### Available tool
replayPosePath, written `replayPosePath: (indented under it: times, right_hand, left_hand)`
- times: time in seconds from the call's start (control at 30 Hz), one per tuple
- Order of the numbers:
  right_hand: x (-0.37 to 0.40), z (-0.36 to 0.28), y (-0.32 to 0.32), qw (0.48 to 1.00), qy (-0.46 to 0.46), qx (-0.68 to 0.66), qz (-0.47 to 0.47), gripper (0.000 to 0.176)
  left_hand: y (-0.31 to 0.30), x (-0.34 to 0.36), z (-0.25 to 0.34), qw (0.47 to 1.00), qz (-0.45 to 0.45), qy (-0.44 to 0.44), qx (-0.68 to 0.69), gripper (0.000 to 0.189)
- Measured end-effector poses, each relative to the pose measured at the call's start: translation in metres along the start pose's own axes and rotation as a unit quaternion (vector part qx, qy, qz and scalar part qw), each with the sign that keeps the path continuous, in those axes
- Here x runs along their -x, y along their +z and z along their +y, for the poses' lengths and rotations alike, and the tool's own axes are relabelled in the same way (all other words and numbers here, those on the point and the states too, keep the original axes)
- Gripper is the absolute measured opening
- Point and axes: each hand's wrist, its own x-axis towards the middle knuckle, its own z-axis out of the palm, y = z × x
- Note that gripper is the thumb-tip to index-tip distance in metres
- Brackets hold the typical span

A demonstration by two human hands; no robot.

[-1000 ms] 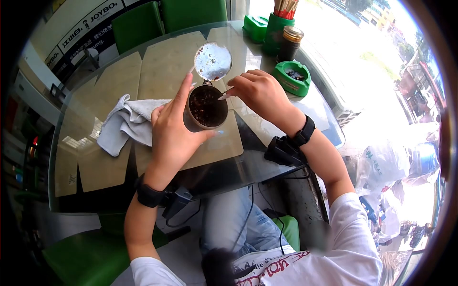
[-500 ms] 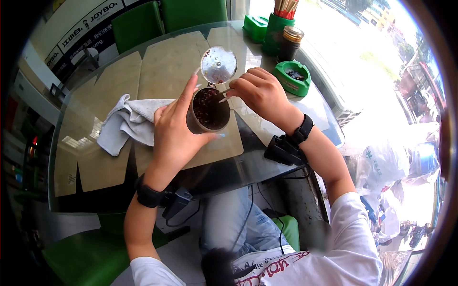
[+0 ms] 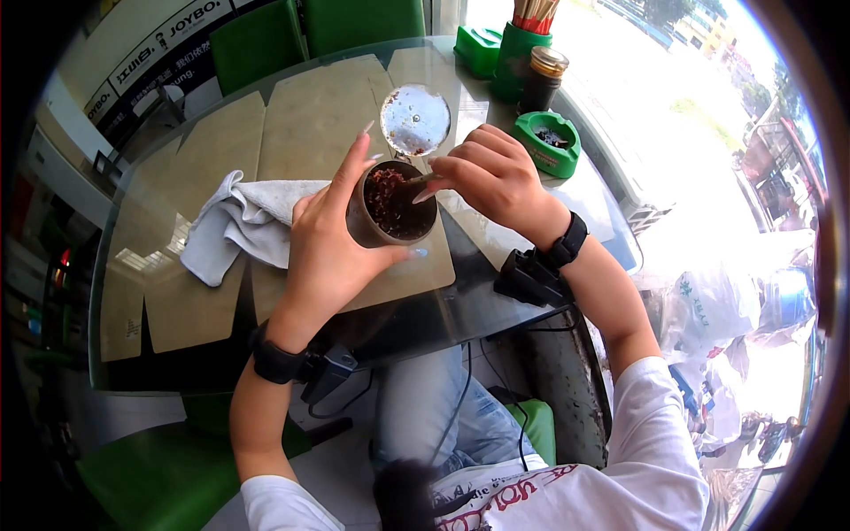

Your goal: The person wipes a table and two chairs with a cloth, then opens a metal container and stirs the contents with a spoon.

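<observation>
My left hand is wrapped around the side of a metal seasoning canister, thumb along the near side. Dark red flakes, looking like chili, lie inside it. The canister's round shiny lid stands open at the far rim, with bits stuck to it. Closed fingers of my right hand pinch the handle of a spoon that reaches into the canister; its lower end is hard to make out. A grey cloth lies crumpled left of my left hand.
A green ashtray, a dark jar, a green chopstick holder and a green box stand along the window side. The glass-topped table has a curved edge. Black devices with cables hang near both wrists.
The canister and its lid have shifted slightly to the right. My right hand has moved a little right and lower over the rim, and the flakes look more stirred up.
</observation>
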Motion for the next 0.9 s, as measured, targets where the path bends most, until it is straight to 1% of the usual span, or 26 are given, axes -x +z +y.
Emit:
replayPosePath:
  times: [0.07,0.17,0.2,0.3,0.4,0.5,0.57,0.7,0.8,0.9]
  right_hand:
    - [-0.0005,0.0004,-0.0015,1.0,-0.012,-0.009,0.008,0.028]
    - [-0.0007,-0.0001,-0.0014,1.0,-0.009,-0.024,0.016,0.028]
    - [-0.0008,0.0,-0.0015,0.999,-0.01,-0.027,0.015,0.028]
    - [-0.0016,0.0004,-0.0007,0.999,-0.009,-0.033,0.016,0.025]
    - [-0.0019,0.0007,-0.0001,0.999,0.002,-0.026,0.025,0.021]
    - [-0.0021,0.0028,-0.0025,0.999,0.013,-0.013,0.037,0.021]
    - [-0.0028,0.0043,-0.0036,0.998,0.027,-0.006,0.05,0.021]
    - [-0.0018,0.0087,-0.0023,0.999,0.049,0.0,0.011,0.02]
    - [-0.0022,0.0087,-0.0015,0.998,0.063,-0.01,-0.003,0.02]
    - [-0.0032,0.0097,-0.0029,0.998,0.057,-0.007,-0.026,0.02]
  left_hand:
    - [0.0021,-0.0002,-0.0034,1.0,0.011,-0.01,0.012,0.117]
    - [0.0032,-0.0022,-0.0035,0.998,0.027,-0.013,0.054,0.117]
    - [0.0035,-0.0027,-0.0029,0.997,0.032,-0.012,0.072,0.116]
    - [0.0041,-0.0015,-0.0016,0.991,0.012,-0.049,0.126,0.117]
    - [0.0065,-0.0009,-0.0007,0.985,0.023,-0.061,0.16,0.115]
    - [0.0099,-0.0026,-0.0021,0.984,0.071,-0.028,0.161,0.111]
    - [0.0092,-0.0032,-0.0015,0.981,0.091,-0.027,0.167,0.11]
    - [0.0077,-0.0041,-0.0031,0.976,0.135,-0.023,0.169,0.109]
    - [0.0031,-0.0049,0.0005,0.98,0.13,-0.025,0.148,0.109]
    - [0.0025,-0.0042,-0.0012,0.981,0.127,-0.028,0.145,0.109]
